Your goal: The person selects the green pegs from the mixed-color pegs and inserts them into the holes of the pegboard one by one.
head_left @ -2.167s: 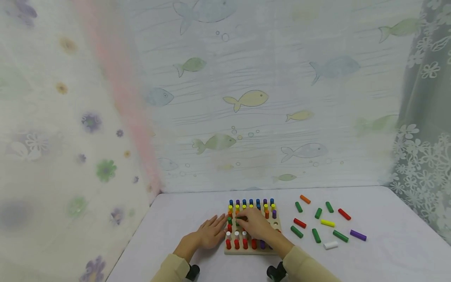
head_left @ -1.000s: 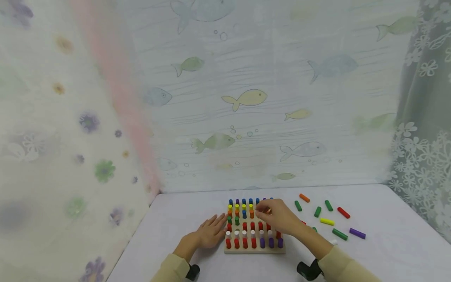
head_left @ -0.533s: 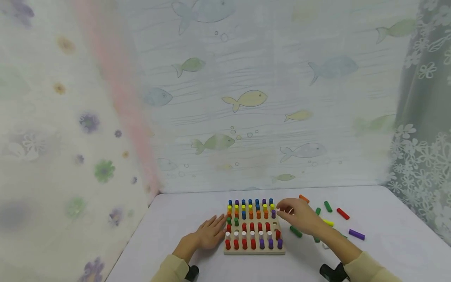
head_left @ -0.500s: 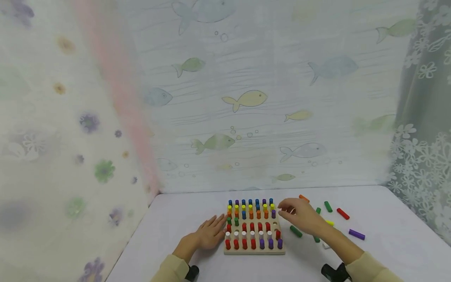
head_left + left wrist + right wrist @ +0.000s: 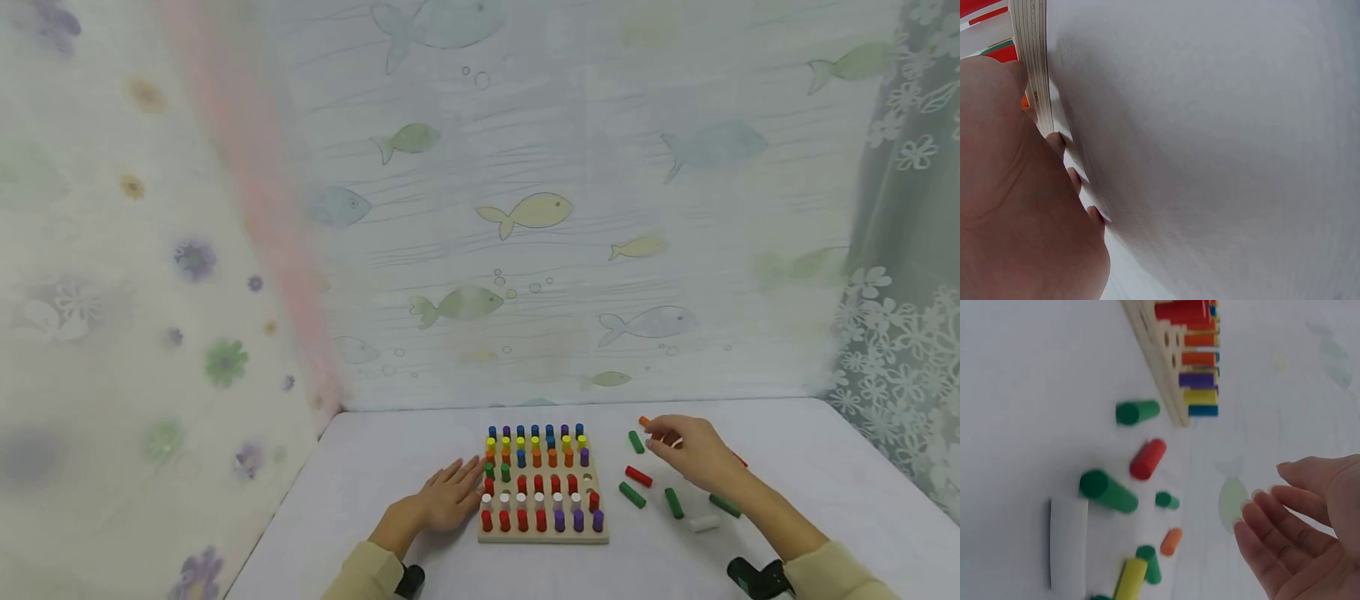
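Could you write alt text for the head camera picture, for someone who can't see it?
A person's right hand hovers over loose coloured wooden pegs scattered on a white table, beside a square wooden pegboard filled with upright coloured pegs. The left hand rests flat against the board's left edge.

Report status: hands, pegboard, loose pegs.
Left hand flat against pegboard. Right hand open, empty, above loose pegs. Pegboard holes near its right edge unfilled. Nothing blocking.

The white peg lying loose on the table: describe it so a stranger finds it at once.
Start at the wooden pegboard and look right, to the loose pegs scattered beside the right hand. Nearest the table's front edge lies the white peg, the only white one among them.
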`<state>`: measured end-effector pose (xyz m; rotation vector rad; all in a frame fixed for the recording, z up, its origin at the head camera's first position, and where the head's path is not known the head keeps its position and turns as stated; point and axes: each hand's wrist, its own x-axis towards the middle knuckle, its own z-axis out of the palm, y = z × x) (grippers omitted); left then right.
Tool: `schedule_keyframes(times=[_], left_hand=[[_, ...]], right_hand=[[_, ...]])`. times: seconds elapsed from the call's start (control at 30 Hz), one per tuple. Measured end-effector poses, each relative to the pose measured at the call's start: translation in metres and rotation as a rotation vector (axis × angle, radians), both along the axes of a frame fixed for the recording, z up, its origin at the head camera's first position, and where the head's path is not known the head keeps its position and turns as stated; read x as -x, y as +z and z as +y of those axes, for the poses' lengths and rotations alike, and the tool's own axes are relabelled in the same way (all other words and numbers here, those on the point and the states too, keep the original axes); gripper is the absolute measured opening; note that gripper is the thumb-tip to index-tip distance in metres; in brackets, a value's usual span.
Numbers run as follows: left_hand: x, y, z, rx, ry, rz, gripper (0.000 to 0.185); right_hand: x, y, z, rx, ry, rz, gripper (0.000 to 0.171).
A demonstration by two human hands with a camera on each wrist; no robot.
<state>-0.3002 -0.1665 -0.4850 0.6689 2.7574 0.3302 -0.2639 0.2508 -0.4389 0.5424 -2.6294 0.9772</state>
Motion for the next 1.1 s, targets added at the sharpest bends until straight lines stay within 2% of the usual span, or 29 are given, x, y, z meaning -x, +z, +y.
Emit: schedule_keyframes(times=[0.3,0.7,1.1], left_hand=[[0.000,-0.002,0.001,0.007,-0.001,0.006,0.061],[0.001,-0.002,0.001,0.011,0.007,0.007,0.061],[0.001,-0.001,0.001,0.021,0.005,-0.005,0.061]], right_hand=[[0.007,-0.006,0.034,-0.084,-0.114,-0.046,0.022],[0.027,-0.013,0.065,-0.138,-0.181,-0.174,0.034],[0.050,-0.027,0.080,-0.186,-0.207,-0.243,0.035]])
